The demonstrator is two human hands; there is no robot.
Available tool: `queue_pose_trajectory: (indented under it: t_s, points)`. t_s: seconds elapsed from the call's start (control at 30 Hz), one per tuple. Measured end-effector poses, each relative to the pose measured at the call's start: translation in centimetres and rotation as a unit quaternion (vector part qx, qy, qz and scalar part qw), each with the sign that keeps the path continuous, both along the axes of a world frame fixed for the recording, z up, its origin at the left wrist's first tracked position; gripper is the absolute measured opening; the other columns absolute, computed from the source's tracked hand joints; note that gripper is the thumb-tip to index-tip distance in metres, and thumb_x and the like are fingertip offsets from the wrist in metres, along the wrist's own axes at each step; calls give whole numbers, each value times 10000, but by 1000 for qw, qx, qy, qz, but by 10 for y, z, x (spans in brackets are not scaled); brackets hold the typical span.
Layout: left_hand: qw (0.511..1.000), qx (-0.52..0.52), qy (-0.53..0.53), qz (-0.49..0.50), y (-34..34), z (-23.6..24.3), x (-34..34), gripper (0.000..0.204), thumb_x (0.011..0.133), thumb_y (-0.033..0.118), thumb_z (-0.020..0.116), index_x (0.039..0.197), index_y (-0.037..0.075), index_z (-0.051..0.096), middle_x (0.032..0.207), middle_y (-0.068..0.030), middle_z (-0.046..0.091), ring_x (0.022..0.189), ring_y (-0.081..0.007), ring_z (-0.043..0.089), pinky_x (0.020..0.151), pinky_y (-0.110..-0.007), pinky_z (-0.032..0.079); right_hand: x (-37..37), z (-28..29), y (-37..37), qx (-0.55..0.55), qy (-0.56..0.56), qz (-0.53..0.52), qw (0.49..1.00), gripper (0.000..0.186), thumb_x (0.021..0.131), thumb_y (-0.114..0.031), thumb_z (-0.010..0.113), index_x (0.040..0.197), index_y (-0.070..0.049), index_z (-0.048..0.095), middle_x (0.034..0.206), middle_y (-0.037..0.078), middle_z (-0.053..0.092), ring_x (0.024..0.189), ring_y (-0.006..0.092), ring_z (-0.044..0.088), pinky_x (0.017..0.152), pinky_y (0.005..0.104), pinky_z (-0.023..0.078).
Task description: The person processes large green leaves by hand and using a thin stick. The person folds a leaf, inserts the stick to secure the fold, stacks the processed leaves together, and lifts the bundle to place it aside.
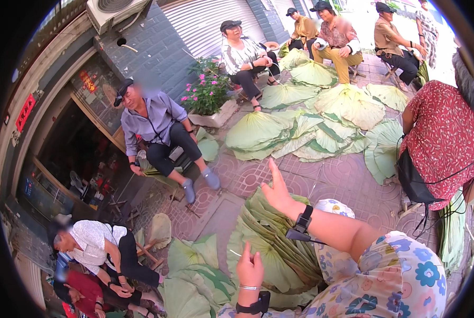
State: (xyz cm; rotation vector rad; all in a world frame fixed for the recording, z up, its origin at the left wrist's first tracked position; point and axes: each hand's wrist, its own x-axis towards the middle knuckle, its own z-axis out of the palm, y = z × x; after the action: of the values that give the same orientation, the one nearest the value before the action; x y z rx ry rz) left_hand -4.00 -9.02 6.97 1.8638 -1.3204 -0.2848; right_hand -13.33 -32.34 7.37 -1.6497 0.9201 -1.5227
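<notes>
Two hands worked above one stack of large green fan-shaped leaves [271, 254] lying on the brick pavement [343, 180]. The left hand [250, 270], over the stack's near edge, pinched a thin pale sliver [235, 254]; the right hand [277, 192] was raised open, fingers extended, over its far edge. The stack's long axis ran from the person toward seven seated people beyond.

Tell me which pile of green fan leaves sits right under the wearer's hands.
The leaf pile in the lower middle, directly beneath both hands; the other piles lie farther up by the seated people.
</notes>
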Motion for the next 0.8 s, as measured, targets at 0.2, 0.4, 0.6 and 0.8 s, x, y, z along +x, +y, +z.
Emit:
queue_pose_trajectory:
  t_s: [0.2, 0.4, 0.6, 0.8]
  points:
    - [1000, -1, 6, -3, -3, -8, 4, 493, 805, 75, 605, 1281, 9, 495, 610, -74, 549, 506, -187, 507, 530, -320, 432, -6, 8, 14, 39, 2, 37, 999, 741, 787, -51, 564, 1423, -1, 189, 1395, 255, 325, 1290, 383, 322, 1080, 397, 264]
    - [999, -25, 30, -16, -11, -1, -2, 476, 855, 52, 559, 1321, 22, 463, 619, 2, 493, 540, -76, 452, 532, -244, 420, 7, -18, 66, 73, 310, 521, 792, 490, 827, -125, 546, 1279, 14, 420, 1246, 236, 500, 1157, 348, 476, 977, 380, 374]
    - [982, -86, 169, 3, -23, -11, -1, 471, 900, 43, 496, 1363, 37, 410, 672, 24, 501, 557, -37, 459, 500, -198, 407, 17, -61, 112, 66, 325, 552, 765, 237, 853, -164, 517, 977, 16, 606, 903, 194, 656, 863, 334, 619, 791, 401, 461]
    - [951, -94, 294, 15, -18, -7, 12, 501, 919, 33, 466, 1402, 57, 338, 710, 7, 524, 577, -45, 471, 489, -196, 406, 9, -29, 114, 64, 303, 520, 796, 214, 867, -148, 474, 886, 0, 627, 847, 204, 648, 814, 340, 621, 746, 410, 467]
